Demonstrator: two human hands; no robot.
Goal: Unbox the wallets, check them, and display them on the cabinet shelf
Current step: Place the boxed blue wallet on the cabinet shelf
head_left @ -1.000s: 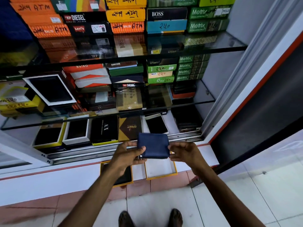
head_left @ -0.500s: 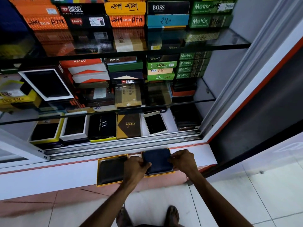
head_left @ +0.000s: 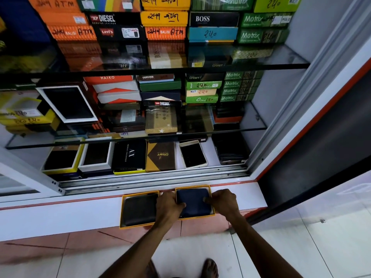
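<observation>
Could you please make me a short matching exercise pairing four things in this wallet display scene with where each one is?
Things:
1. navy wallet
2. black wallet
3. AX box
4. BOSS box

Places:
A. top shelf
B. yellow-rimmed tray on the ledge, untouched
C. bottom shelf, beside the brown Orbit box
D. tray under the left hand and right hand

Pairs: 1-D, 2-B, 3-C, 4-A

A wallet shop: branded boxes with handwritten prices are crowding a display cabinet's glass shelves, and open boxed wallets are lying below them.
</observation>
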